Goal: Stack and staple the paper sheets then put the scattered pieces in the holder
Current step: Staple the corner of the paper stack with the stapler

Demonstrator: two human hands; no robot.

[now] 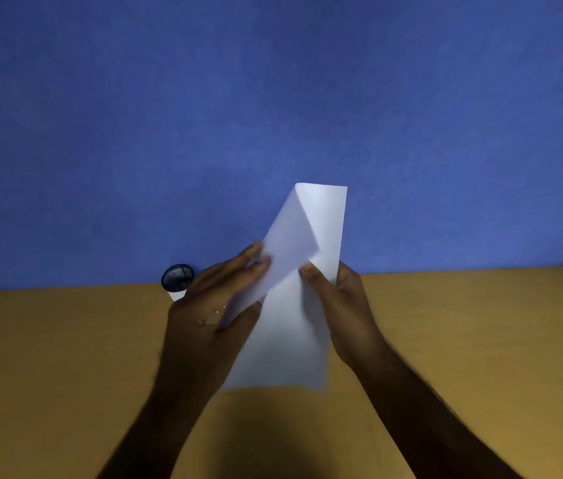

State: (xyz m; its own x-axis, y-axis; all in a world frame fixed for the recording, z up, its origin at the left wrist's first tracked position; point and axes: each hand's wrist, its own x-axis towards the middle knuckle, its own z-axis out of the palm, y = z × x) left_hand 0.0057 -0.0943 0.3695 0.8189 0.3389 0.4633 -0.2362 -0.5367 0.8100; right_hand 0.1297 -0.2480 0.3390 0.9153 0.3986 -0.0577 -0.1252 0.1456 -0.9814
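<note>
White paper sheets [294,305] stand nearly upright above the wooden table [65,357], held between both hands in the head view. On one side the left hand [218,305] pinches their edge, fingers over the face and thumb lower down. Opposite, the right hand [339,305] grips the other edge, thumb in front and fingers curled behind. Above the grip, one sheet fans apart from another. Beyond the left hand's knuckles, a dark mesh holder [178,278] sits by the blue wall [273,98].

white paper sheets [294,305] matt, smooth; table [65,357] matt wood-look; holder [178,277] dark mesh.
</note>
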